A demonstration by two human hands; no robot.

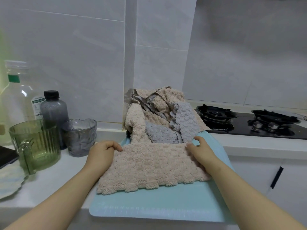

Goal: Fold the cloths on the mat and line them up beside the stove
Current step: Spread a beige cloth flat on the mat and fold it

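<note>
A beige fluffy cloth (149,166) lies spread on the light blue mat (157,206) in front of me. My left hand (103,151) pinches its far left corner with curled fingers. At the far right corner, my right hand (201,151) grips the cloth's edge. Behind the cloth, a heap of beige and grey cloths (159,117) is piled against the wall at the back of the mat. The black gas stove (249,122) sits to the right of the heap.
On the white counter to the left stand a green ribbed glass jug (36,145), a grey tumbler (80,136), a dark bottle (54,110) and a clear bottle (18,97). A scalloped plate (10,181) lies at the left edge. White cabinet doors are at lower right.
</note>
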